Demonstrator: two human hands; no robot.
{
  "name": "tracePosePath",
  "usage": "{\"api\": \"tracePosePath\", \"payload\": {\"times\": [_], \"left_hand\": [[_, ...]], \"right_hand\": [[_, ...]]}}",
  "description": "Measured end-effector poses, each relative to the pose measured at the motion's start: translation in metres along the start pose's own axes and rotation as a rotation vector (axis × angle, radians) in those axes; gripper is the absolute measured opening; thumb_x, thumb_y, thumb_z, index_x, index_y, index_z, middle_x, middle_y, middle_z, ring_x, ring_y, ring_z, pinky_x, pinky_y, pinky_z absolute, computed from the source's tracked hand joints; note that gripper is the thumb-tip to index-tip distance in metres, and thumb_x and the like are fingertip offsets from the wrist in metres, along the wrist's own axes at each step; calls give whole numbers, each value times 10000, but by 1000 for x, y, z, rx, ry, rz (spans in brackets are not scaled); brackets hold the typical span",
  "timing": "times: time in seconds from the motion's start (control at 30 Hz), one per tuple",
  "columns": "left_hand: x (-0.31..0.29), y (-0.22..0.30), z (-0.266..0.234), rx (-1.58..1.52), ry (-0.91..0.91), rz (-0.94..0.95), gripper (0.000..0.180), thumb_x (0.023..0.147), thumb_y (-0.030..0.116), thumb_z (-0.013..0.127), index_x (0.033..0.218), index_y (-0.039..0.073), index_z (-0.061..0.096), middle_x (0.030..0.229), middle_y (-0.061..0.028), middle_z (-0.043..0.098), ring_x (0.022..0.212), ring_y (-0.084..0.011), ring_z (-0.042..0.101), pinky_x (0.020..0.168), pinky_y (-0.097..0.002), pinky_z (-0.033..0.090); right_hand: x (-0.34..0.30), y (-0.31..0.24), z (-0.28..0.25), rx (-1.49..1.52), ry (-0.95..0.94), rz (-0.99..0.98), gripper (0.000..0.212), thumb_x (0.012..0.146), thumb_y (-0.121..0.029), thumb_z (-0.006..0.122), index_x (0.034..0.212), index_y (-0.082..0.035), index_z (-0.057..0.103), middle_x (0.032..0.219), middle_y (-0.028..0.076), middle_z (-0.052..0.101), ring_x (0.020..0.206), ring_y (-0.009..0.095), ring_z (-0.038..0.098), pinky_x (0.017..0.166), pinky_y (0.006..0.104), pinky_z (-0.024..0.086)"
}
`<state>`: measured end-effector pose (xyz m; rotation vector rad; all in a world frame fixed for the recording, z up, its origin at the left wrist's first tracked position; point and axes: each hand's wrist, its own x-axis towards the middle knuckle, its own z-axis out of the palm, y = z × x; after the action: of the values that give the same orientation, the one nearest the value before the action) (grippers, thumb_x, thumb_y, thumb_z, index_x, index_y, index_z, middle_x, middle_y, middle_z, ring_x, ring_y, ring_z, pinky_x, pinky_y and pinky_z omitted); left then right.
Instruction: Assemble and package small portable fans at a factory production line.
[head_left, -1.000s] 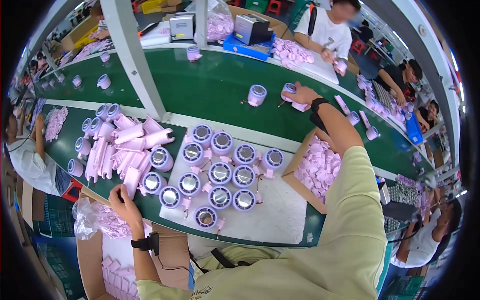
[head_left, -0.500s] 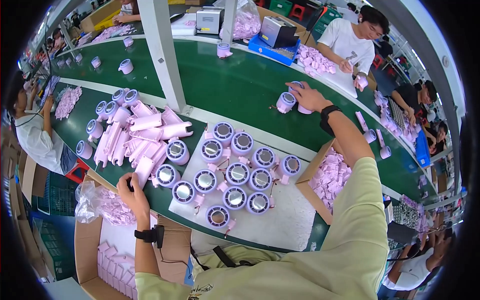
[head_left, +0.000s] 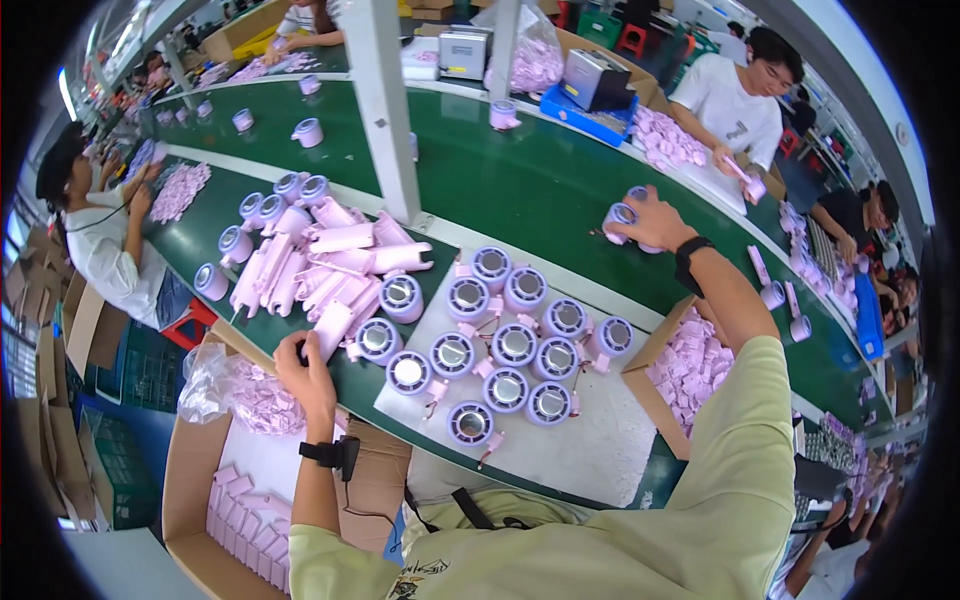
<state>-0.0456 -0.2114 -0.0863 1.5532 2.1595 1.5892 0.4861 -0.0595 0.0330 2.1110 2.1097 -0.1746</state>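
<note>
My right hand [head_left: 660,220] reaches over the green conveyor belt, its fingers curled round a small cluster of lilac round fan heads [head_left: 620,214]. At the near left, my left hand [head_left: 303,375] has its fingers closed at the lower end of a pink handle shell [head_left: 335,323]; a dark spot between the fingers is too small to make out. Beyond that hand lies a heap of pink handle shells [head_left: 340,240]. Several lilac fan heads [head_left: 515,344] with silver discs and short wires stand on a pale board [head_left: 590,450] between my arms.
An open carton of small pink parts [head_left: 690,365] stands by my right forearm. Below my left arm is a larger carton [head_left: 190,500] with pink pieces and a plastic bag. A white post [head_left: 385,120] rises at the belt's near edge. Co-workers sit across the belt and at left.
The whole view has shifted, so the scene sits farther right and slightly lower. My right hand has closed more around the fan heads on the belt. My left hand stays at the handle shell.
</note>
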Motion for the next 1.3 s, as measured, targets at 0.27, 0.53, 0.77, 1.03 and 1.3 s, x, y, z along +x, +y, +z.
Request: {"api": "tracePosePath", "payload": {"times": [0.27,0.53,0.77,1.03,1.3], "left_hand": [[3,15,-3,-13,20,1,194,847,194,626,866,1,615,859,-127,579,861,-260,532,793,-347,417],[1,23,-8,-37,30,-81,159,799,188,658,861,47,622,895,-105,593,914,-285,516,833,-371,388],[-6,22,-21,-46,-1,-51,143,810,168,645,870,41,614,909,-108,587,932,-286,512,844,-374,386],[8,18,2,-135,-45,-26,158,873,148,584,928,5,625,927,-139,611,888,-287,549,829,-380,415],[13,4,-10,-190,-67,29,348,935,254,535,1059,-53,641,1098,-195,610,986,-296,577,866,-376,457]], "right_hand": [[-1,15,9,63,86,72,756,721,-682,584,1296,-197,519,1381,276,329,1097,475,539,978,460,435],[-1,26,8,72,100,70,689,721,-609,640,1234,-153,574,1319,228,383,1059,459,559,929,464,458],[0,33,2,49,230,-86,631,765,-503,652,1225,-84,552,1278,262,419,1059,426,555,947,443,442],[-88,-61,-54,1902,488,-548,593,956,-560,381,1298,-83,466,1220,76,567,1066,235,591,919,389,486],[-469,-77,61,2067,1135,-169,707,836,-527,587,1321,-45,408,1186,113,538,1050,264,557,946,385,466]]}}
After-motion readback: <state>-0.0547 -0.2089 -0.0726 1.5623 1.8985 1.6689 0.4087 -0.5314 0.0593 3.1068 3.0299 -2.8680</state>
